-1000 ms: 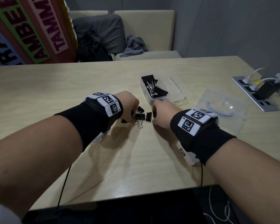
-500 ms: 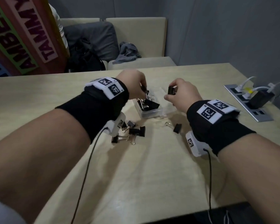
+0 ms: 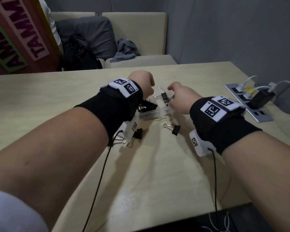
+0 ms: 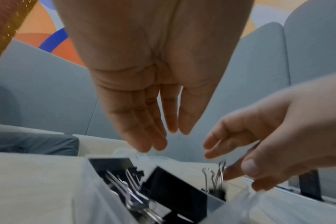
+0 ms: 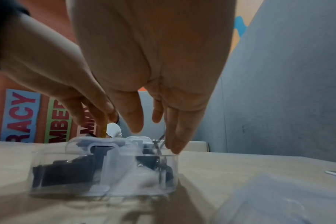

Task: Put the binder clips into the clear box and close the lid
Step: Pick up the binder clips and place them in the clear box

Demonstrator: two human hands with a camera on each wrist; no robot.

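The clear box (image 3: 149, 115) stands open mid-table with several black binder clips (image 4: 175, 194) in it. My left hand (image 3: 146, 84) hovers over the box's left part; in the left wrist view its fingers (image 4: 155, 144) are straight and hold nothing. My right hand (image 3: 176, 96) is over the box's right part, its fingers (image 5: 175, 144) straight and pointing down. One binder clip (image 3: 164, 97) sits just under them, its wire handle (image 5: 159, 140) touching the fingers. Loose clips (image 3: 175, 129) (image 3: 138, 133) lie on the table in front of the box.
A power strip (image 3: 251, 104) with plugs and a black charger is set into the table at the right. A clear plastic pack (image 5: 278, 197) lies right of the box. A couch with bags stands behind the table. Wrist cables hang over the near edge.
Both hands rose from the loose clips on the table to the box. The left hand let its clip go into the box; the right hand's clip now sits low at the box.
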